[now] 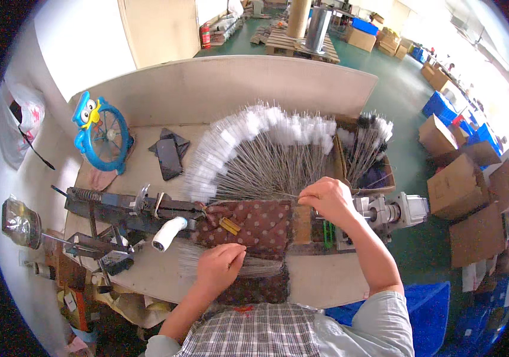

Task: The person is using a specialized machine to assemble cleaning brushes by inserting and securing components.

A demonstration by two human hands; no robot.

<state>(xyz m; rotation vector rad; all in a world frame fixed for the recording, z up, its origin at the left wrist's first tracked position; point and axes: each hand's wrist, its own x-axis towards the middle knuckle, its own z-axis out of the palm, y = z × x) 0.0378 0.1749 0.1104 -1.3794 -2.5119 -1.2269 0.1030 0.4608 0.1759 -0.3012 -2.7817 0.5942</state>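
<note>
White-tufted wire brushes (pixel 266 160) fan out densely beyond the dotted brown cloth (pixel 275 221); the right hand (pixel 329 197), fingertips pinched together just off that cloth's far right corner, could snag neighbouring stems because they crowd so closely. The left hand (pixel 223 265), curled nearly closed at the cloth's near edge, might knock the loose wires (pixel 263 266) beside it askew, though whether either hand grips a wire I cannot tell. Red print on the plastic bag (pixel 21 134), well left of the cloth, is too blurred to read.

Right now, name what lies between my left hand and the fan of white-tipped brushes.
Dotted brown cloth, with a small yellow object lying on it, as the head view shows.
</note>
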